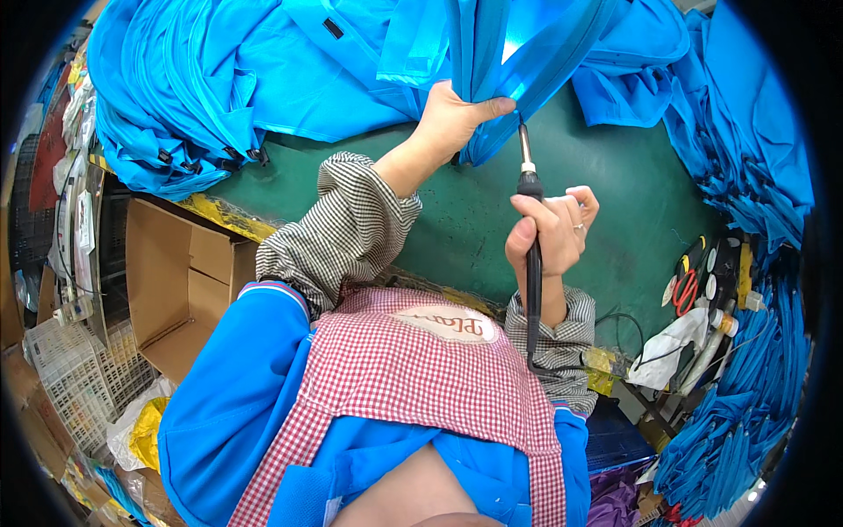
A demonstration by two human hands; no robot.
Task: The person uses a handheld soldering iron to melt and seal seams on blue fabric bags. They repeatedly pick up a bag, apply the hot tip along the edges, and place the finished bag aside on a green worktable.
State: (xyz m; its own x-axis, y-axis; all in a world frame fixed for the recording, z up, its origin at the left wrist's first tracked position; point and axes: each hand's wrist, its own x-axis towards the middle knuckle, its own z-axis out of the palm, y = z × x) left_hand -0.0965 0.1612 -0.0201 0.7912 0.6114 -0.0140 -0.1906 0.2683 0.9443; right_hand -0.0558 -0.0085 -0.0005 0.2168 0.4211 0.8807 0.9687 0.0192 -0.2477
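Head view: left hand point(452, 123) pinches blue fabric point(479, 61) toward the far edge of the green surface point(641, 193); right hand point(562, 230), closer to the near edge, grips the soldering iron point(534, 272), long axis pointing far-edgeward, tip just beside the fabric.

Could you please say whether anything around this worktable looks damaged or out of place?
The yellow tape edging the green worktable, beside the cardboard box, looks worn: dark patches break up its yellow. Nothing else clearly stands out.
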